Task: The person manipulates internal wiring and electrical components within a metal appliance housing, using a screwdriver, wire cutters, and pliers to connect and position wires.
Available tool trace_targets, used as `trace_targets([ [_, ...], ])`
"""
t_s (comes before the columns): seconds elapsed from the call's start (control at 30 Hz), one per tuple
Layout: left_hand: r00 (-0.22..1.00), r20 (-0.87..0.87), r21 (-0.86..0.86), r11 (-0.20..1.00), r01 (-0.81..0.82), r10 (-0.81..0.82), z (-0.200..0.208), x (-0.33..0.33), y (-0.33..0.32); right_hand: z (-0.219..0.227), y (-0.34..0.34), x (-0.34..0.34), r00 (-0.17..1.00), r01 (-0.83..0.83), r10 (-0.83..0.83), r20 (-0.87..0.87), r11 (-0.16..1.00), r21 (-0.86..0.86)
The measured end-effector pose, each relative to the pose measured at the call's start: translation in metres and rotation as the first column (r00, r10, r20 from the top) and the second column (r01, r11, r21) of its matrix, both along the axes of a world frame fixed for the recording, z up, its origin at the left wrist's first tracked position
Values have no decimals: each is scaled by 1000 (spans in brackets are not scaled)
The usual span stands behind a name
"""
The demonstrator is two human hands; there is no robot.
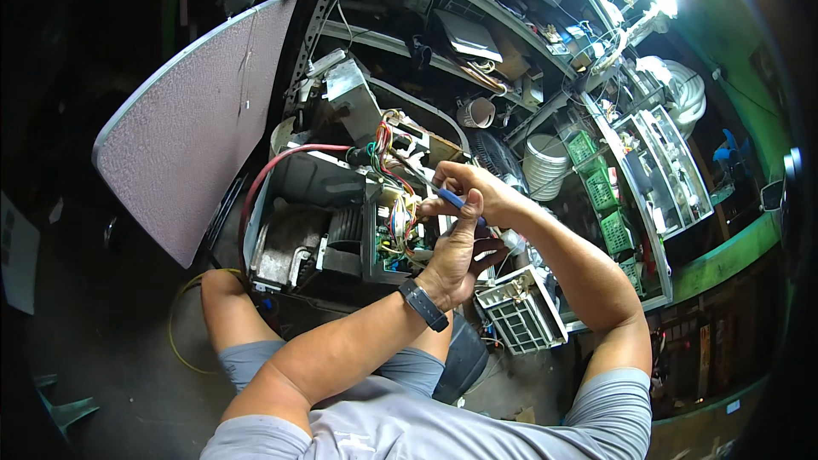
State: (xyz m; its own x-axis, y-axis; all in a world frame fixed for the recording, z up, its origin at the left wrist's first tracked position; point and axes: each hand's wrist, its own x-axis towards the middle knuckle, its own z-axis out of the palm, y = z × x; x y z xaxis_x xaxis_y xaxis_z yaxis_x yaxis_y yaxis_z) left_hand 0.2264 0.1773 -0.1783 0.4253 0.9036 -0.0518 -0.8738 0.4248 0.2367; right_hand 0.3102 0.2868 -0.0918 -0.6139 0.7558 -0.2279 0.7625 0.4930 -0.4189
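Observation:
A screwdriver with a blue handle (450, 198) is held in my right hand (490, 192), its shaft slanting up and left over the opened air-conditioner unit (290, 179). My left hand (453, 268), with a dark watch at the wrist, is close below the handle at the control box's right side. Its thumb points up and its fingers stand apart to the right; nothing shows in it. In front of both hands a bundle of coloured wires (397, 217) crosses a green circuit board (390, 257). My fingers partly hide the box's right side.
A thick red cable (271, 169) arches over the unit's left side. A large pinkish board (192, 119) leans at the left. Green baskets (601, 190) stand on the right, near a white grille frame (521, 311). Crowded shelves (477, 8) run behind.

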Motion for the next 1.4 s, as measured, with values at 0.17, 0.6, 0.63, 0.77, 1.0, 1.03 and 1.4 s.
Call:
trace_targets([
  [0.17,965,-19,197,945,259,-261,4,-28,-29,25,-22,19,995,90,-97,-21,973,-212],
  [0.6,159,-921,378,915,140,356,-66,-161,100,-79,-124,215,505,654,-681,-531,703,-279],
  [0.63,250,-913,361,924,128,322,-65,-158,102,-114,-132,240,473,711,-695,-542,664,-231],
  [0.77,413,-885,269,960,81,214,-72,-171,106,-233,-169,280,163,815,-882,-441,373,-444],
  [1.0,375,-883,294,956,-25,282,-75,-154,112,-432,-281,342,-138,819,-986,-95,-60,-570],
  [1.03,356,-886,317,948,-7,298,-76,-156,110,-450,-293,339,-147,828,-989,-32,-106,-550],
  [1.4,-415,-668,597,778,196,617,-33,-220,19,-472,-350,317,40,999,-887,461,52,13],
])
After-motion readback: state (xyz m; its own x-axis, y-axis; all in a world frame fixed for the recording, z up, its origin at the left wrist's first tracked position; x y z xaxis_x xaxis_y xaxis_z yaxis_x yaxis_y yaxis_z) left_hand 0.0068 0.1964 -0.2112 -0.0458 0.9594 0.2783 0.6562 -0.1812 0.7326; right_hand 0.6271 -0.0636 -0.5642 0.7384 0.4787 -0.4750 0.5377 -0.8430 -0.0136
